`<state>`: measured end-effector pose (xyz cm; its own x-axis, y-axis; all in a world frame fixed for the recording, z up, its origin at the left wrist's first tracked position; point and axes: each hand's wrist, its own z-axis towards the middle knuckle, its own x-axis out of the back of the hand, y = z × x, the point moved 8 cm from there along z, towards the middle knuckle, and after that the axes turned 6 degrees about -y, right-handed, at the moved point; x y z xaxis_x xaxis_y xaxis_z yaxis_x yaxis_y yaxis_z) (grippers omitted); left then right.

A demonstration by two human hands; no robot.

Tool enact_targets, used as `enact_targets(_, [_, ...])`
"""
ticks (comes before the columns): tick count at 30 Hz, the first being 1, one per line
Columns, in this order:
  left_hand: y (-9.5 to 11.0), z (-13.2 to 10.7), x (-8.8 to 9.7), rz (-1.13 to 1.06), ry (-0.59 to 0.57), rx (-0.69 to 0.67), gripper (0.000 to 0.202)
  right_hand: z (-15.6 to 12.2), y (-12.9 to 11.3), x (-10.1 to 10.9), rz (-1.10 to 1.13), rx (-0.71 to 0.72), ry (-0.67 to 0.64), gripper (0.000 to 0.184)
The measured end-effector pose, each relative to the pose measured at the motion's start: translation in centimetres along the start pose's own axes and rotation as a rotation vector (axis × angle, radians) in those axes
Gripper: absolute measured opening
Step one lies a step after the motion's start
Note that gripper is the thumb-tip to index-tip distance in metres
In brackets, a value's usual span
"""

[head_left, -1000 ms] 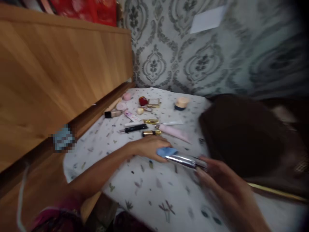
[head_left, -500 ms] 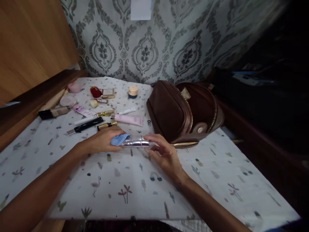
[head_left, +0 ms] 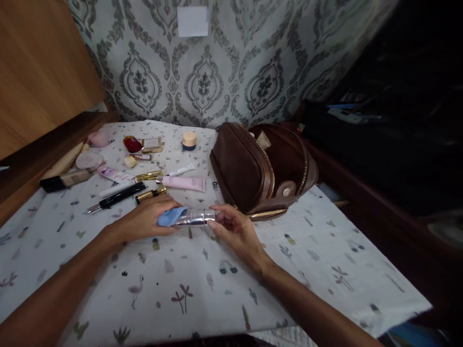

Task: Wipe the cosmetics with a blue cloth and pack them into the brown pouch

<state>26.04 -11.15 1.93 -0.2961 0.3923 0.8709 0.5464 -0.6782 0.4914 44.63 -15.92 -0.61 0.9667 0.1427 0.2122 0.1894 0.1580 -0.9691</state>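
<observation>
A shiny silver tube (head_left: 193, 217) lies level just above the white patterned cloth (head_left: 202, 279) in the middle of the view. My right hand (head_left: 235, 231) pinches the tube's right end with its fingertips. My left hand (head_left: 146, 219) presses a small blue cloth (head_left: 170, 217) round the tube's left end. Just behind my left hand lie a gold-capped stick (head_left: 151, 194), a black pen-like stick (head_left: 115, 196) and a pink tube (head_left: 184, 183).
A brown zipped pouch (head_left: 253, 168) stands unzipped to the right of the pink tube. More cosmetics lie at the back left: a small jar (head_left: 189, 140), a red case (head_left: 132, 143), a foundation bottle (head_left: 65, 179). A wooden board (head_left: 39, 72) rises on the left; patterned wallpaper is behind.
The view swung right and steadied, which brought the brown pouch into sight. Both hands stay on the silver tube; the blue cloth has shifted slightly along its left end.
</observation>
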Motion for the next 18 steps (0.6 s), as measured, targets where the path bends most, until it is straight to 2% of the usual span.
enact_targets(6, [0.0, 0.0, -0.3, 0.023, 0.002, -0.003, 0.025, -0.1, -0.4, -0.1, -0.103, -0.003, -0.051, 0.032])
enact_targets(11, [0.4, 0.1, -0.4, 0.018, -0.009, -0.002, 0.027, -0.3, -0.7, 0.1, -0.08, 0.017, -0.044, 0.036])
enact_targets(15, [0.1, 0.2, -0.6, -0.037, 0.02, 0.015, 0.03, -0.2, -1.1, 0.0, 0.129, 0.046, -0.034, 0.044])
enact_targets(18, [0.3, 0.1, -0.2, -0.218, 0.127, 0.003, 0.046, -0.4, -1.6, 0.3, 0.308, 0.091, -0.019, 0.061])
